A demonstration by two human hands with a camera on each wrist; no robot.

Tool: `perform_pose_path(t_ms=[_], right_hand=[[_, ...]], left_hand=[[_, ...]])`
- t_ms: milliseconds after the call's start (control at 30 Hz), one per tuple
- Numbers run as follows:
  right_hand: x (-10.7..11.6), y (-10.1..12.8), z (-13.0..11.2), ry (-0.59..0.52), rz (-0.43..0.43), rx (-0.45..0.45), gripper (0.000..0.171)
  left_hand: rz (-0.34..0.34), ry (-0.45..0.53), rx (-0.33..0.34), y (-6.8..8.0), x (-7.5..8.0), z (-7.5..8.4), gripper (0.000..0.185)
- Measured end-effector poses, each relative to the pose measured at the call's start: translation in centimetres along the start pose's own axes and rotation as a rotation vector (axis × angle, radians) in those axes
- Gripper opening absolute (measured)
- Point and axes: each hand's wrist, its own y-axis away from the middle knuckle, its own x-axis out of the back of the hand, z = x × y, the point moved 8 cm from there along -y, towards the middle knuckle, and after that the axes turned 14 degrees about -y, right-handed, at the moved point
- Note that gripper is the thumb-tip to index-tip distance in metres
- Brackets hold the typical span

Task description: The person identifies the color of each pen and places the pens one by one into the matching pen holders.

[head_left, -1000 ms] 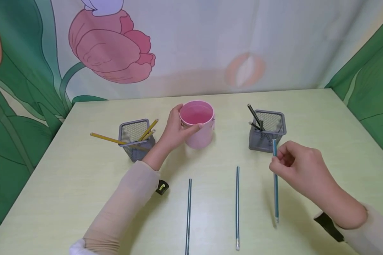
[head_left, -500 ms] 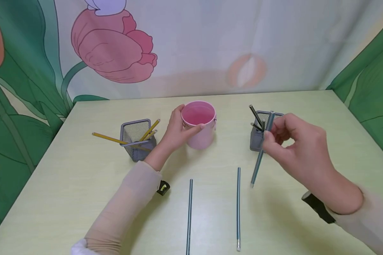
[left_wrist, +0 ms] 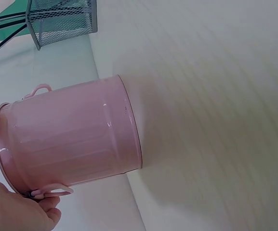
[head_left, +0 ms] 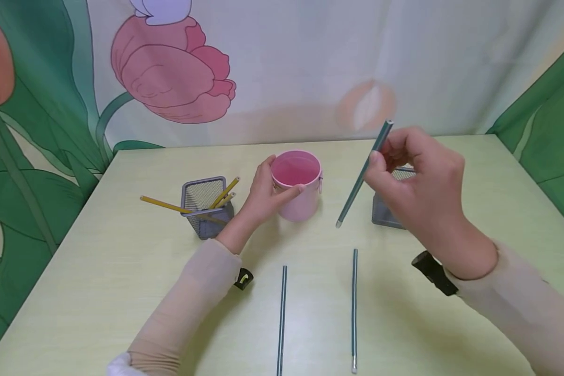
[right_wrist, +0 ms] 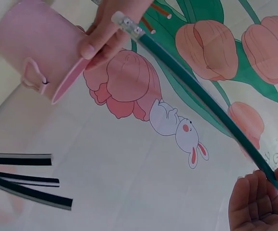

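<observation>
- Far left on the pale green surface (head_left: 122, 250): a grey mesh holder (head_left: 206, 209) with yellow pencils (head_left: 223, 192) leaning out, one slanting over its rim to the left.
- Left hand (head_left: 263, 196) stretched forward from a cream sleeve, fingers behind and thumb in front, grip wrapped around the side of the upright pink cup (head_left: 297, 185) at its rim; cup standing on the surface, just right of the mesh holder.
- Two green pencils (head_left: 282, 318) lying loose, parallel and apart on the near surface.
- Right hand (head_left: 415, 180) raised above the surface, wrist bent, grip pinching a green pencil (head_left: 363, 175) between thumb and fingertips near its upper end; pencil tilted, lower tip hanging in the air right of the cup.
- Second mesh holder (head_left: 385, 214) mostly hidden behind the right hand.
</observation>
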Motion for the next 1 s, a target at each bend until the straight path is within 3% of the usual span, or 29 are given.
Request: perform_pose_path(t_ms=[233,600,1000], right_hand=[[-1.0,-1.0,0.0,-0.127,0.09,0.023,0.015],[-2.5,-1.8,0.1,-0.145,0.151,0.121,0.01],[-4.9,-2.0,1.7,-0.161,0.14,0.162,0.005]], left_hand=[[0.018,-0.007,-0.002,0.1,0.2,0.2,0.09],[0.024,0.023,-0.018,-0.2,0.3,0.0,0.092],[0.019,0.027,-0.015,-0.5,0.2,-0.4,0.091]])
